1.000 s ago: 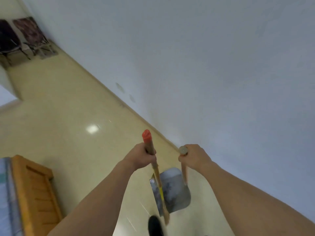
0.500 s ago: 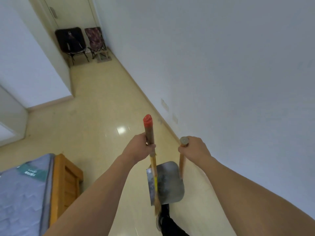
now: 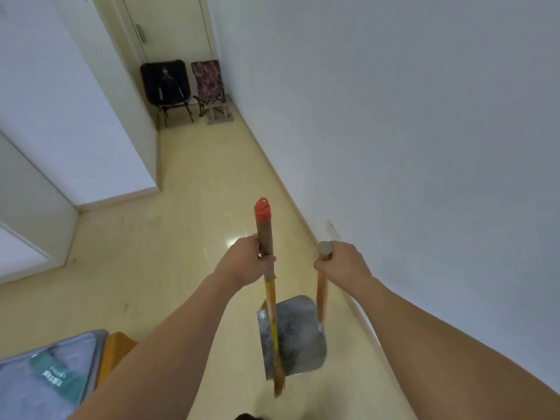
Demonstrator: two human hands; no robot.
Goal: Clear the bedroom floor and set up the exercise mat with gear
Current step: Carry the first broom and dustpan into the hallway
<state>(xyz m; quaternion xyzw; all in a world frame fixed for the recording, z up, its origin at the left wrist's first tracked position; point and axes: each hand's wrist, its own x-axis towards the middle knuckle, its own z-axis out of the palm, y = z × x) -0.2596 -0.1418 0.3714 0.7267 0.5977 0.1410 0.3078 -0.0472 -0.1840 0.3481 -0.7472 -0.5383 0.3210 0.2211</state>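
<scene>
**Broom and dustpan carried along a pale bedroom wall**

Head camera: A person's left hand [image 3: 245, 263] is wrapped around the brown upper shaft of a long broom handle with a red plastic cap and yellow lower section [image 3: 266, 256], gripping it just below the cap. The right hand [image 3: 344, 262] is curled around the top of an orange wooden handle with a flat grey end [image 3: 322, 280], which runs down to a grey metal dustpan [image 3: 298, 334]. The two handles hang side by side, near each other, the broom's crossing in front of the pan's left edge, with its bristle tip blurred below. The pan's scuffed inner face is turned towards the camera; whether it holds anything cannot be told.

Both tools hang above the glossy cream tiled floor [image 3: 169, 247], close to the white wall [image 3: 424, 147] on the right. At the lower left lies a grey quilted mattress [image 3: 36, 380] on an orange wooden bed frame [image 3: 116, 348]; a green label with white writing [image 3: 56, 372] on the mattress is too blurred to read. At the far end of the passage stand a black folding camp chair [image 3: 165, 83] and, just beside it, a purple patterned folding chair [image 3: 209, 81], both in front of a cream door [image 3: 169, 25]. A dark shape [image 3: 247, 416] at the bottom edge is cut off.
</scene>
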